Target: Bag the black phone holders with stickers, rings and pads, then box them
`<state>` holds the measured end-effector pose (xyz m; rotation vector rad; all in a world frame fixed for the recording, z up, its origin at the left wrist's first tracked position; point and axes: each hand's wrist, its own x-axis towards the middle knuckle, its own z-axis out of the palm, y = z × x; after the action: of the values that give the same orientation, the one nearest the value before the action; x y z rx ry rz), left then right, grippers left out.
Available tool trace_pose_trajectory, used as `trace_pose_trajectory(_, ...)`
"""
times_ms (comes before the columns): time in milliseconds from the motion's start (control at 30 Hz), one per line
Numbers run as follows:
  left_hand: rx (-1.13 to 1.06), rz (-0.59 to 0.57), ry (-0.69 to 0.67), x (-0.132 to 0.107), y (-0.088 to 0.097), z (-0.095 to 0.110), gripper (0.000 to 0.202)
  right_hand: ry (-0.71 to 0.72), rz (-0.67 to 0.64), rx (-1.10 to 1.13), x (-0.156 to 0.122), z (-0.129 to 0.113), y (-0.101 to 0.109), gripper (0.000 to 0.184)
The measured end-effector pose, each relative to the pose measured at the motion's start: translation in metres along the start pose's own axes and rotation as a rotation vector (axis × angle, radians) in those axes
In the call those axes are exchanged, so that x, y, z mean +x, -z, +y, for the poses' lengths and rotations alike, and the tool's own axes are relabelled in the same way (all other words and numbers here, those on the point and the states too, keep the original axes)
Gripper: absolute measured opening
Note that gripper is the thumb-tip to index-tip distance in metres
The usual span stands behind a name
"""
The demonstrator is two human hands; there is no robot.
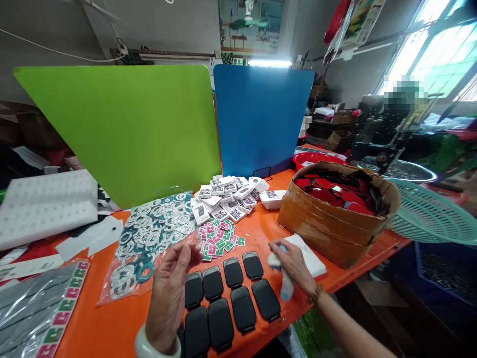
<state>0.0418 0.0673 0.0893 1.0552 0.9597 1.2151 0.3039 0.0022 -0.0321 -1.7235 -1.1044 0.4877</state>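
My left hand (169, 288) is raised just left of the black oval-cornered cases (220, 323). Its fingers curl towards the thumb; anything between them is hidden. The cases lie in two rows on the orange table. To their right, my right hand (296, 263) is closed around a pale blue and white object (286, 288), long and soft-looking, its kind unclear. Beside that hand lies a white pad or stack of sheets (311, 258). Beyond the cases is a spread of small pink and green printed squares (219, 241).
Small white boxes (227, 196) are heaped behind the squares. White rings lie on a plastic bag (156, 226). A cardboard box (320, 223) of red and black pieces stands right, beside a green basket (432, 211). Green (130, 134) and blue (261, 119) boards stand behind.
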Motion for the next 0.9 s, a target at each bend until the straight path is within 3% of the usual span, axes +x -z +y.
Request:
trace_pose_trajectory(167, 0.044, 0.162, 0.177, -0.021, 0.027, -0.037, 0.047, 0.191, 0.058, -0.156, 0.085, -0.005, 0.006, 0.033)
trace_pose_trajectory(300, 0.113, 0.22, 0.245, -0.028, 0.041, -0.044, 0.055, 0.279, 0.078, -0.179, 0.108, 0.003, 0.023, 0.03)
trace_pose_trajectory(400, 0.128, 0.238, 0.262, -0.03, 0.047, -0.05, 0.057, 0.288, 0.092, -0.199, 0.088, 0.014, 0.045, 0.027)
trace_pose_trajectory(600, 0.117, 0.212, 0.302, -0.034, 0.044, -0.069, 0.055, 0.152, 0.152, -0.244, 0.014, 0.056, 0.081, 0.028)
trace_pose_trajectory(733, 0.194, 0.115, 0.29, -0.041, 0.04, -0.08, 0.049, 0.099, 0.24, -0.262, -0.016, 0.078, 0.085, 0.029)
trace_pose_trajectory(900, 0.264, 0.082, 0.283, -0.048, 0.036, -0.086, 0.048, 0.168, 0.205, -0.504, -0.02, 0.079, 0.077, 0.027)
